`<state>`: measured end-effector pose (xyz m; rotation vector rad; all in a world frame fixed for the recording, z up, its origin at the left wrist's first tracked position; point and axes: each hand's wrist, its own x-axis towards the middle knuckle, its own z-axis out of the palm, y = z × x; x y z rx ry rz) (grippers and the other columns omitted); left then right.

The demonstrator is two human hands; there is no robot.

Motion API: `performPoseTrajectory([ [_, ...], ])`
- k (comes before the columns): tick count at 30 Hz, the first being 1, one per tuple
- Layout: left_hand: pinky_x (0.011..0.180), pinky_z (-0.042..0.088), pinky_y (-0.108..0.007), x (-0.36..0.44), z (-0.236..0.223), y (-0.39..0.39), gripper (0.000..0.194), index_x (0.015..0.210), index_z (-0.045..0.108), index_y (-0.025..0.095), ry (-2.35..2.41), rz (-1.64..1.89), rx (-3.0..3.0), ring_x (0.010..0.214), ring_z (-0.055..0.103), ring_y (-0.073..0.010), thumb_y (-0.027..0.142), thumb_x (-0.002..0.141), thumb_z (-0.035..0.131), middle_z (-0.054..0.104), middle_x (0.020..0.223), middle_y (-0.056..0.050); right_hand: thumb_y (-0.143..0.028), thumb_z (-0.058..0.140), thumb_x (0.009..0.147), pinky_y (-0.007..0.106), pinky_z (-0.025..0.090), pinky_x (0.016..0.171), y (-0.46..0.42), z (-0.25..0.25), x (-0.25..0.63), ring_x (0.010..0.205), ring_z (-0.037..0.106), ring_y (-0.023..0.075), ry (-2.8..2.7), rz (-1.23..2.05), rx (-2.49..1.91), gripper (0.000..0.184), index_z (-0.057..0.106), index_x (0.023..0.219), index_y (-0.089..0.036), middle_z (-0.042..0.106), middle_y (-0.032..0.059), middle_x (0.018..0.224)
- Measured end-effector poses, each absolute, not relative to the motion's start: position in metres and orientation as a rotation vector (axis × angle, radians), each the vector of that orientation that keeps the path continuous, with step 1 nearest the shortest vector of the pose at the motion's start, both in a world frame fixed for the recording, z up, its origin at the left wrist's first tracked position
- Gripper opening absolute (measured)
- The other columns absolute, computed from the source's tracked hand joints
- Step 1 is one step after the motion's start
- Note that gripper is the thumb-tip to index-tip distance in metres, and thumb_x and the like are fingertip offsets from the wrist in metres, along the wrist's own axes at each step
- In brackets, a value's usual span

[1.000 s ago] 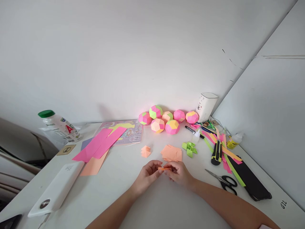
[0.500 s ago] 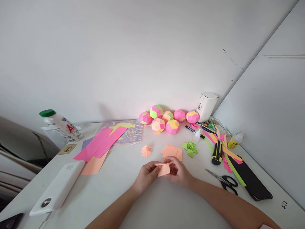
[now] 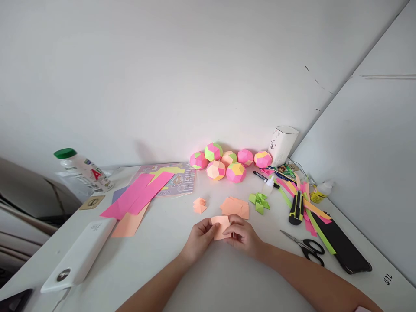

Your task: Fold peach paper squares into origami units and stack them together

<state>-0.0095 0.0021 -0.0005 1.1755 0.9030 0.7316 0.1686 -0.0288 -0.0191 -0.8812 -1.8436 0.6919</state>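
Plain white walls [image 3: 182,86] meet in a corner behind a pale table [image 3: 126,277], and from where I stand both bare arms come in from its near edge, slanting inward until the hands almost meet at the middle. Held up between them, just above the tabletop, is a small peach paper square [image 3: 220,228]. On its left side, the left hand [image 3: 199,237] pinches it, thumb laid across the front and fingers bent behind. Opposite, the right hand [image 3: 247,237] arches with its knuckles raised, fingers curled and touching the right edge; whether they grip it firmly I cannot tell.

Just beyond the hands lies a stack of peach paper pieces [image 3: 234,207], with folded peach units [image 3: 199,205] on one side and folded green units [image 3: 259,203] on the other. Seven faceted paper balls [image 3: 216,170] cluster near the wall. Scissors [image 3: 312,250] rest beyond the right forearm.
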Motion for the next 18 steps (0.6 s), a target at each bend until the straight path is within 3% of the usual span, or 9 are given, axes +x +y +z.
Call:
performPoseTrajectory([
  [5,0.049,0.034,-0.021,-0.010,0.004,0.003,0.041,0.063,0.051,0.016,0.894,0.713,1.226,0.049,0.044,-0.0096,0.054,0.078,0.054,0.051,0.056,0.003,-0.030,0.057,0.083,0.023,0.040,0.046,-0.029,-0.012,0.166,0.057,0.045,0.0120,-1.809,0.700,-0.976,0.017,0.066,0.073,-0.019,0.045,0.0014,0.068],
  [10,0.063,0.043,-0.025,-0.012,0.013,0.002,0.042,0.065,0.056,0.016,0.835,0.670,1.328,0.064,0.055,-0.0156,0.054,0.082,0.048,0.061,0.064,-0.002,-0.034,0.056,0.083,0.024,0.041,0.047,-0.031,0.002,0.165,0.056,0.049,0.0131,-1.674,0.843,-1.044,0.025,0.069,0.070,-0.018,0.053,0.0032,0.064],
  [13,0.072,0.045,-0.028,-0.013,0.016,0.001,0.040,0.075,0.063,0.016,0.789,0.653,1.345,0.074,0.058,-0.0179,0.052,0.083,0.047,0.066,0.073,-0.004,-0.033,0.059,0.081,0.024,0.042,0.047,-0.031,0.005,0.166,0.056,0.051,0.0132,-1.596,0.924,-1.086,0.022,0.070,0.069,-0.017,0.056,0.0029,0.062],
  [16,0.077,0.045,-0.030,-0.013,0.016,-0.001,0.032,0.092,0.065,0.018,0.707,0.626,1.309,0.081,0.058,-0.0183,0.046,0.080,0.057,0.067,0.084,-0.005,-0.030,0.061,0.079,0.023,0.044,0.046,-0.031,0.003,0.167,0.055,0.054,0.0126,-1.520,1.004,-1.086,0.019,0.069,0.070,-0.016,0.060,0.0036,0.067],
  [18,0.077,0.045,-0.029,-0.011,0.014,-0.002,0.030,0.093,0.065,0.018,0.700,0.613,1.294,0.082,0.058,-0.0181,0.043,0.077,0.061,0.067,0.084,-0.005,-0.028,0.062,0.079,0.023,0.045,0.046,-0.032,0.002,0.167,0.054,0.055,0.0120,-1.489,1.043,-1.068,0.016,0.069,0.071,-0.016,0.062,0.0033,0.068],
])
